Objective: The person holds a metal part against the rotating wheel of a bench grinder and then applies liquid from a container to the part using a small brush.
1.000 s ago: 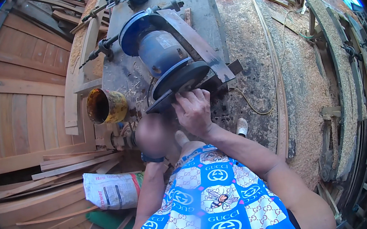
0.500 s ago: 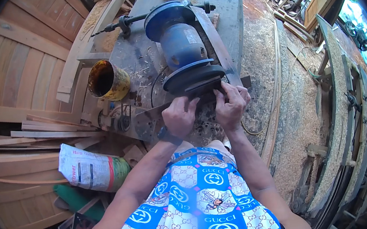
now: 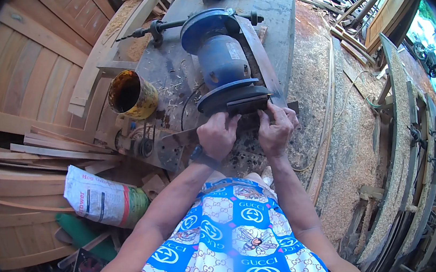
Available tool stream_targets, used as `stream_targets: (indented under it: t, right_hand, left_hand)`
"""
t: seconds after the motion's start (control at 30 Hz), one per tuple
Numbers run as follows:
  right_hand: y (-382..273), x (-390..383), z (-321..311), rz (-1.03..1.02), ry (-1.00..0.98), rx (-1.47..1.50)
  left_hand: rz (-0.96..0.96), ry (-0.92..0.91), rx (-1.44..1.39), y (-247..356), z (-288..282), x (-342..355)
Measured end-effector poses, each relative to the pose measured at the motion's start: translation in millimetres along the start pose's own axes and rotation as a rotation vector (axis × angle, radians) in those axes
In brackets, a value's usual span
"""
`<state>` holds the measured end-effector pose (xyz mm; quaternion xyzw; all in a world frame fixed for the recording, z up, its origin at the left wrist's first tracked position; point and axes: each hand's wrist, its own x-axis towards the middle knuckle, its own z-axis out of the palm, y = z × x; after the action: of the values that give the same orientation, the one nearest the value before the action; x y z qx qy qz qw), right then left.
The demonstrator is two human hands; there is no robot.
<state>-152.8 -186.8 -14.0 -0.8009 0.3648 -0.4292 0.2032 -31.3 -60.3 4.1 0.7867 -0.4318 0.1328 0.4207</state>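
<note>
Under the left hand [image 3: 218,135] and the right hand [image 3: 276,127], the middle of the long flat metal blade [image 3: 178,138] is covered by fingers, so the grip on it and its edge against the near wheel guard [image 3: 232,95] of the blue bench grinder [image 3: 222,60] cannot be made out. The grinding wheel itself is hidden inside that guard just beyond the fingertips. Left of the left hand, the inside of the stained yellow can [image 3: 131,95] is too dark to read, and the printed sack [image 3: 104,197] below it is partly behind the left forearm.
</note>
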Motion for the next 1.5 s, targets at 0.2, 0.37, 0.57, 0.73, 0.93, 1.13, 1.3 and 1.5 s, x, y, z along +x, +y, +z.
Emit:
stream_targets:
  t: [0.2, 0.37, 0.57, 0.73, 0.93, 1.13, 1.3, 1.5]
  right_hand:
    - [1, 2, -1, -0.027, 0.008, -0.021]
    - [3, 0, 1, -0.056, -0.002, -0.022]
    - [0, 0, 3, -0.058, -0.004, 0.013]
    - [-2, 0, 3, -0.066, -0.009, 0.012]
    - [4, 0, 3, -0.035, -0.003, -0.028]
    - [2, 2, 3, -0.04, -0.006, 0.007]
    - [-5, -2, 7, -0.072, -0.004, 0.023]
    - [-14, -4, 10, -0.082, -0.012, 0.017]
  left_hand:
    - [-0.014, -0.011, -0.007, 0, 2, 1]
    - [-0.04, -0.034, 0.018, 0, -2, 0]
    - [-0.044, -0.049, 0.019, -1, -6, 2]
    - [-0.072, -0.058, 0.006, -3, -7, 0]
    - [-0.059, -0.061, 0.018, 1, -3, 4]
    - [-0.06, -0.069, 0.01, 0, -3, 4]
    - [-0.092, -0.081, 0.013, -7, -12, 0]
    - [-0.109, -0.082, -0.006, -10, -21, 1]
